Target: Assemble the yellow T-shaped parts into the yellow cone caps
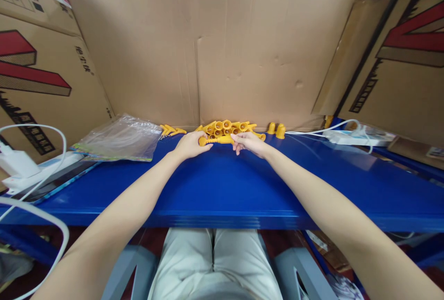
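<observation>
A yellow plastic rod-like piece with a ribbed neck and a round end (218, 139) lies sideways between my hands, low over the blue table. My left hand (190, 145) curls around its round left end, thumb in front and fingers behind. At the other end, my right hand (250, 143) pinches it between thumb and fingers. Just behind is a pile of yellow hollow pieces (226, 125), several with their round openings facing me. Small yellow branched pieces (170, 130) lie left of the pile, beside some small dark or metallic bits. Two yellow caps (280, 131) stand to its right.
The blue tabletop (222, 184) is backed by a cardboard sheet (260, 55), with printed boxes at both sides. A clear plastic bag (121, 138) lies left. White power strips (360, 137) with cables sit at both ends; a looping cable (64, 230) hangs front left.
</observation>
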A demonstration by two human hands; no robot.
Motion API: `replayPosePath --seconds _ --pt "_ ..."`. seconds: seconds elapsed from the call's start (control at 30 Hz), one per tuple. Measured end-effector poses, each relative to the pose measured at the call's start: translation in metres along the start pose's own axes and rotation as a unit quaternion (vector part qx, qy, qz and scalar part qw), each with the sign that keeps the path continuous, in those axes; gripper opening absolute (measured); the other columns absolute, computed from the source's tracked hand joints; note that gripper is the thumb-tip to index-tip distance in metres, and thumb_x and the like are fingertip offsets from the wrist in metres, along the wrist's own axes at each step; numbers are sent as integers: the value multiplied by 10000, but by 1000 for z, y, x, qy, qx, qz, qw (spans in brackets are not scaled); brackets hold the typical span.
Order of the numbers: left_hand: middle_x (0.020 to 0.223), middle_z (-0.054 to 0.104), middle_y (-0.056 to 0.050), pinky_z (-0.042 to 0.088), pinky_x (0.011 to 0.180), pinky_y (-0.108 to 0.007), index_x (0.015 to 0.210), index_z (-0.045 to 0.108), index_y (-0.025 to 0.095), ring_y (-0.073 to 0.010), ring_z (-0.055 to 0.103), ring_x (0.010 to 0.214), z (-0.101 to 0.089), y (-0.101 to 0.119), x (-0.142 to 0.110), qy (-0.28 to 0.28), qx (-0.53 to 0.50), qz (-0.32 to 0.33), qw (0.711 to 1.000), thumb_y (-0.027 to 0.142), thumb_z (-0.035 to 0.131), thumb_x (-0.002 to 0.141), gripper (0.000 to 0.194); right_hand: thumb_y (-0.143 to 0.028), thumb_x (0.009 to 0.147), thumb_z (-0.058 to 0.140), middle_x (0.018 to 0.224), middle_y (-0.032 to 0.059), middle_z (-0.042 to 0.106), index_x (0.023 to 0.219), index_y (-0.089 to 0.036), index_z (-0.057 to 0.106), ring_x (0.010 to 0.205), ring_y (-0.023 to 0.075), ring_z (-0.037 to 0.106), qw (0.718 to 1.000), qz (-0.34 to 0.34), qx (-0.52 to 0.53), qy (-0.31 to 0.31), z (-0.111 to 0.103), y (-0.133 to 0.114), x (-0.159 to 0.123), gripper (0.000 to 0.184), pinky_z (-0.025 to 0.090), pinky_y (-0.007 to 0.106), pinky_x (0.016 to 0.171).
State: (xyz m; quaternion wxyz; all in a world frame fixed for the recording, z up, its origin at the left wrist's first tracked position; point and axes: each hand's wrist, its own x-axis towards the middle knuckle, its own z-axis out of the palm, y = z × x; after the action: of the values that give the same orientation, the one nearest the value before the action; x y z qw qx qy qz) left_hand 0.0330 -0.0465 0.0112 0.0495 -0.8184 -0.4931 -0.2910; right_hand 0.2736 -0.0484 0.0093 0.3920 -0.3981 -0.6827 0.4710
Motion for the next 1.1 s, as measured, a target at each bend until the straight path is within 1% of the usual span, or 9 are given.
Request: replayPosePath --seconds 0.17,0.3,0.37,0.47,0.6,0.77,0.87,0.97,1.1 --pt "792 671 -45 407 661 -285 911 664 185 -209 622 737 1 -1 1 -7 -12 -5 1000 485 636 721 357 -484 886 592 593 48 632 610 -138 555 453 84 575 1000 27 4 -4 3 -1 -1 445 482 206 503" --pt "719 647 -22 376 615 -271 848 641 188 -186 595 672 1 -4 2 -12 -39 -10 999 508 643 704 350 -487 904 556 719 67 658 724 -134 585 501 89 596 999 36 -40 -2 2 3 0 397 484 208 503" --pt "643 621 0 364 592 -264 816 626 194 -171 570 618 1 -5 2 -21 -59 -18 998 508 648 697 336 -463 846 641 851 65 662 909 -146 612 543 91 604 997 -2 -71 10 1 7 2 324 484 213 501" --pt "538 569 31 353 570 -257 809 615 199 -153 530 551 -1 -2 1 -40 -99 -36 994 509 647 698 331 -390 734 753 1023 52 623 1150 -203 555 640 107 617 989 -101 -107 26 0 12 5 497 521 255 579" --pt "514 553 33 344 552 -254 810 625 187 -146 515 540 -2 3 1 -45 -144 -58 987 516 663 690 353 -389 704 763 1032 56 623 1076 -199 576 770 166 618 952 -210 -218 55 -1 14 8 457 528 355 748" --pt "514 540 41 334 532 -244 799 623 182 -122 487 519 -3 7 0 -45 -184 -56 980 517 681 674 362 -380 811 675 1041 101 656 1014 -200 624 984 254 605 873 -328 -351 80 -2 8 7 276 459 434 909" --pt "515 529 43 319 524 -241 785 616 181 -113 465 512 -4 7 0 -43 -197 -53 978 543 678 661 387 -366 854 629 1067 130 663 1055 -196 635 1041 281 592 838 -359 -404 69 -2 3 3 264 438 453 934" --pt "511 510 46 302 519 -241 777 619 180 -110 444 509 -5 8 0 -51 -195 -51 978 556 672 658 397 -343 870 607 1064 137 673 1069 -192 646 1035 286 597 825 -355 -436 56 -2 -2 -1 253 438 450 927" --pt "522 500 50 297 528 -240 778 622 181 -110 428 524 -6 8 -1 -48 -173 -36 983 556 657 669 392 -374 874 598 1017 123 685 1045 -191 666 973 270 614 835 -344 -427 42 0 -6 -3 259 460 417 882"
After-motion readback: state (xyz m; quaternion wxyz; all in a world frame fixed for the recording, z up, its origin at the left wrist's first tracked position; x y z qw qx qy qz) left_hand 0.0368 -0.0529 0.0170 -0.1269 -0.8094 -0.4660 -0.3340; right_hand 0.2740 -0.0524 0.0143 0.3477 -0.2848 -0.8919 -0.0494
